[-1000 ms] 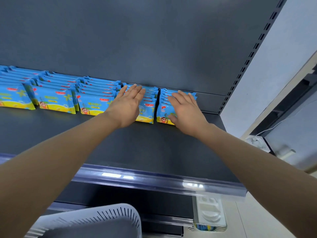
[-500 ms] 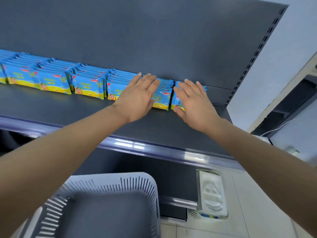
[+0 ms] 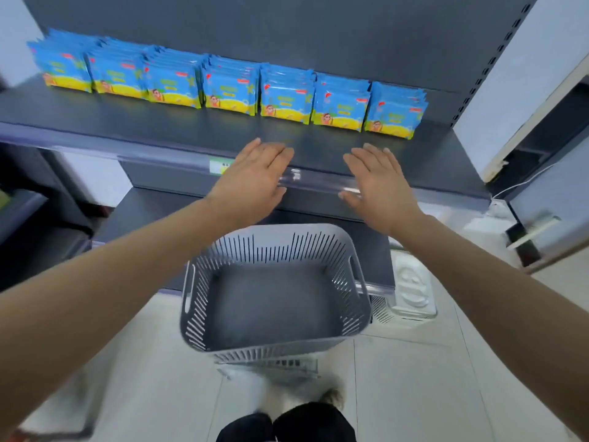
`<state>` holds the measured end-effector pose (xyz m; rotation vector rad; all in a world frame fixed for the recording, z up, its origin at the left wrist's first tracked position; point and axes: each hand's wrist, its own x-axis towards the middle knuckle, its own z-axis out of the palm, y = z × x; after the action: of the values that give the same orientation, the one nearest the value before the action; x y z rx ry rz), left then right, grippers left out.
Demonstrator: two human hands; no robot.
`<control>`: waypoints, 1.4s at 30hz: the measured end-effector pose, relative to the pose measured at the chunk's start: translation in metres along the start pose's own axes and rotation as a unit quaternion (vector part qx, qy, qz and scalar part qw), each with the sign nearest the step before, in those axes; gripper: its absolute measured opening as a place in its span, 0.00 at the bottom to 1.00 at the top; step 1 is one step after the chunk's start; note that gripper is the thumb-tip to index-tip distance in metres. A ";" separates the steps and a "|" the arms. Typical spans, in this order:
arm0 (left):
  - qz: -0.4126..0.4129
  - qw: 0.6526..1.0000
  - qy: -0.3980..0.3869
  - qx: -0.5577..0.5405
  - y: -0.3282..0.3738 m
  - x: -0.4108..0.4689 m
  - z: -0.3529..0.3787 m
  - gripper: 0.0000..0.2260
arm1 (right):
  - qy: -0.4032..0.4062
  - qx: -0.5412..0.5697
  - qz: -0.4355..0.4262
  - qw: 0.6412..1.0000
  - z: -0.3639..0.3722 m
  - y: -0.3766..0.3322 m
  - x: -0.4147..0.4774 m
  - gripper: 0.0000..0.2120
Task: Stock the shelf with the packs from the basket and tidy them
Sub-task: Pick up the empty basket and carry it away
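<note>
Left hand (image 3: 251,177): centre of the frame, palm down, fingers straight and close together, holding nothing; it hovers over the front edge of the shelf (image 3: 223,129), fingertips pointing toward the upper part of the frame. Right hand (image 3: 379,183): just right of centre, likewise flat and spread open, empty, level with the left and apart from it by a gap through which the clear price strip (image 3: 318,185) shows. Neither hand touches any pack. Both forearms are bare and run in from the lower left and lower right corners.

Packs (image 3: 287,97): blue and yellow, printed with a cartoon figure, standing in seven stacks side by side in one row across the upper part of the frame, set toward the back of the dark shelf against its dark rear panel (image 3: 287,27). The row runs from upper left to right of centre, the stacks close beside one another, front faces roughly in line. Bare shelf lies between the row and the hands.

Basket (image 3: 274,291): grey slotted plastic, lower centre of the frame, below the hands and in front of the lower shelf; its floor holds no packs.

White moulded tray (image 3: 412,288): right of the basket, beside the lower shelf.

Floor (image 3: 414,378): pale tiles along the bottom of the frame; dark trouser legs (image 3: 287,424) at bottom centre.
</note>
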<state>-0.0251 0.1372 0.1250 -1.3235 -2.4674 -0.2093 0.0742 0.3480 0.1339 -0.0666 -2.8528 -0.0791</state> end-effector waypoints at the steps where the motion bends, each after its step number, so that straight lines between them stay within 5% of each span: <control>1: -0.022 0.999 -0.022 -0.018 -0.001 -0.015 0.007 0.26 | -0.024 0.016 0.017 0.999 0.008 -0.007 -0.007 0.29; 13: -0.332 0.919 -0.198 -0.077 -0.023 -0.141 0.104 0.24 | -0.193 0.071 0.108 0.972 0.110 -0.014 -0.073 0.27; 19: -0.498 0.828 -0.110 -0.233 -0.017 -0.157 0.128 0.30 | -0.211 0.181 0.226 0.934 0.158 0.009 -0.089 0.31; 22: -0.601 0.737 -0.055 -0.304 -0.020 -0.156 0.133 0.17 | -0.170 0.350 0.381 0.839 0.172 0.016 -0.092 0.20; 25: -0.666 0.640 -0.022 -0.382 -0.028 -0.152 0.133 0.05 | -0.164 0.530 0.486 0.675 0.176 0.020 -0.090 0.07; 27: -0.691 0.579 -0.018 -0.432 -0.034 -0.147 0.135 0.08 | -0.162 0.589 0.532 0.586 0.177 0.021 -0.085 0.04; 29: -0.711 0.547 0.005 -0.441 -0.037 -0.143 0.135 0.10 | -0.155 0.600 0.555 0.555 0.177 0.026 -0.082 0.07; 34: -0.692 0.545 0.021 -0.473 -0.034 -0.118 0.127 0.14 | -0.121 0.608 0.551 0.559 0.155 0.042 -0.090 0.09; 42: -0.593 0.570 -0.117 -0.556 -0.001 -0.073 0.119 0.16 | 0.026 0.614 0.609 0.501 0.095 0.063 -0.157 0.13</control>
<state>-0.0150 0.1132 -0.0120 0.5841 -2.9661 -2.2519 0.2009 0.4106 0.0011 -1.5289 -1.4390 1.9775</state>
